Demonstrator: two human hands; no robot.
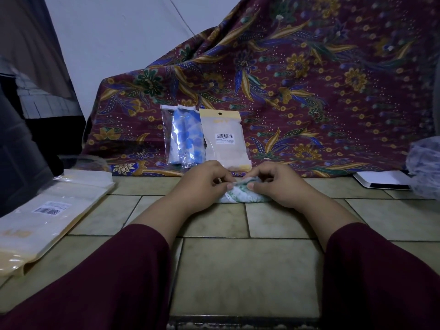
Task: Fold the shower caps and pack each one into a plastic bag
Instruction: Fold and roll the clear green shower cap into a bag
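Both hands sit together at frame centre, on the tiled floor (238, 270). Left hand (204, 184) and right hand (276, 184) each have fingers curled in, pinching a small folded shower cap (240, 195) — white with a green print. The cap lies flat on the tile, between and partly under the two hands; only its near edge and middle show. Grip on both sides is narrow, thumb and fingertips closed on the cap's upper edge. Dark red sleeves (107, 282) cover both forearms.

At 12 o'clock from the hands, just beyond them, two packets stand leaning against a maroon batik cloth (309, 79):
- clear plastic bag (183, 136) holding a blue-and-white shower cap, already packed
- yellow-edged bag (226, 139) with a barcode label, touching the clear one on its right side; contents too faint to tell

At 9 o'clock, well apart from the hands, a stack of flat yellow-edged empty bags (47, 220) lies on the floor, barcode sticker up — a clear sleeve (85, 177) rests at its far end.

At 3 o'clock, at the frame's right edge, a crumpled pale patterned cap (426, 167) sits loose, unfolded. Beside it, nearer centre, a flat white slab with a dark edge (383, 179) lies on the floor, half under the cloth.
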